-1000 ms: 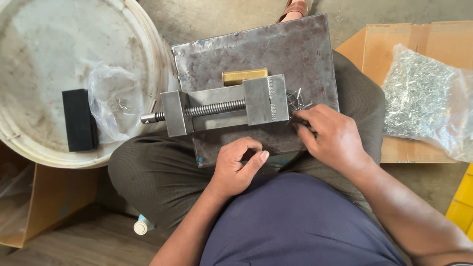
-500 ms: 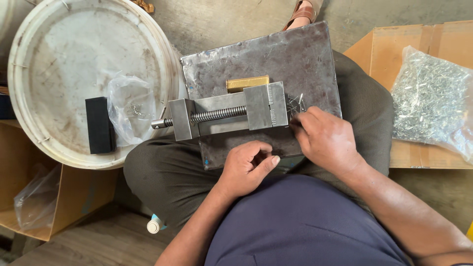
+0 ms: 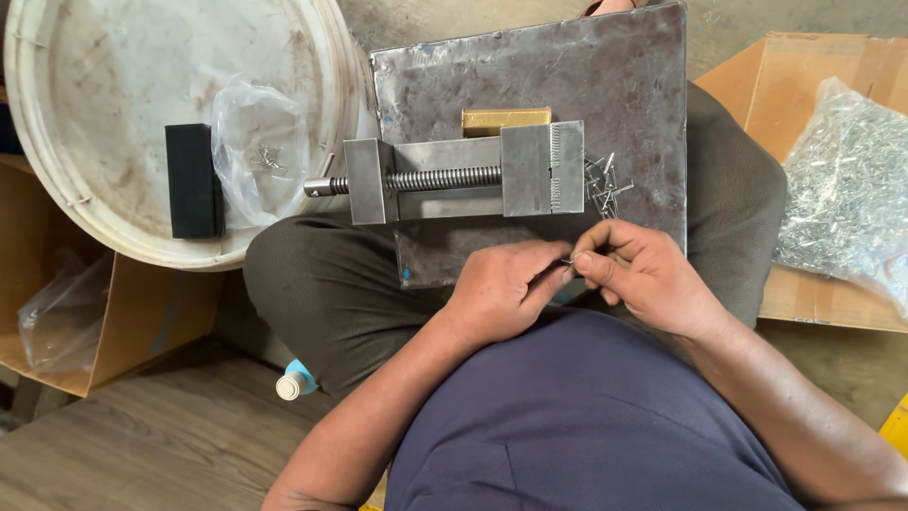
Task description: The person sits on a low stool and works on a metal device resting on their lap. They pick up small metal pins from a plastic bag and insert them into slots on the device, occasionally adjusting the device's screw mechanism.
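Head view shows a clear bag of metal bits (image 3: 846, 194) in a brown box right of the hands, while left hand (image 3: 501, 289) and right hand (image 3: 643, 274) pinch one small pin (image 3: 567, 261) between their fingertips, just below the vise (image 3: 468, 175).

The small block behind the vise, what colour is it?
Brass-yellow block, seen best in the head view.

I see a grey metal plate (image 3: 586, 85) resting on the lap. On it lies a small vise (image 3: 454, 175); loose pins (image 3: 601, 180) lie at its three o'clock, a brass block (image 3: 504, 120) at twelve.
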